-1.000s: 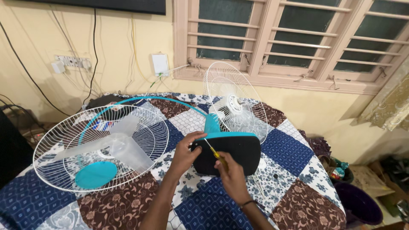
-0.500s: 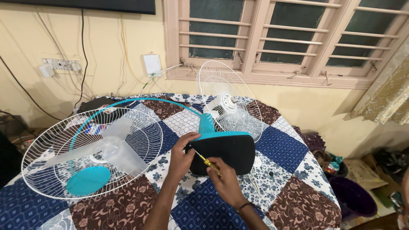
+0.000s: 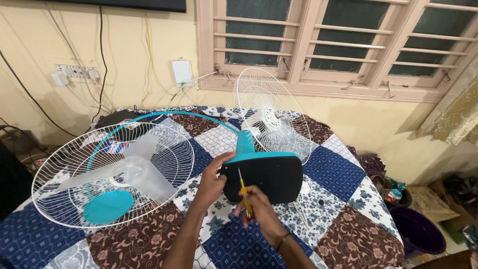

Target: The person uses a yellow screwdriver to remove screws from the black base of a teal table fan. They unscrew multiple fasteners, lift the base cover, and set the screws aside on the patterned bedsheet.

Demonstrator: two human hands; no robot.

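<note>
Left hand (image 3: pixel 211 182): curled round the left edge of the fan base (image 3: pixel 264 177), which stands tipped on the quilt (image 3: pixel 343 174). Right hand (image 3: pixel 259 211): fingers closed on a yellow screwdriver (image 3: pixel 242 192), tip up against the base's black underside. Beside: front grille (image 3: pixel 112 174) with blades.

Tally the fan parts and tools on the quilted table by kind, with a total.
White wire grilles: 2
Clear blade set: 1
Black-and-teal fan base: 1
Teal ring: 1
Yellow screwdriver: 1, in the right hand
Total: 6
</note>
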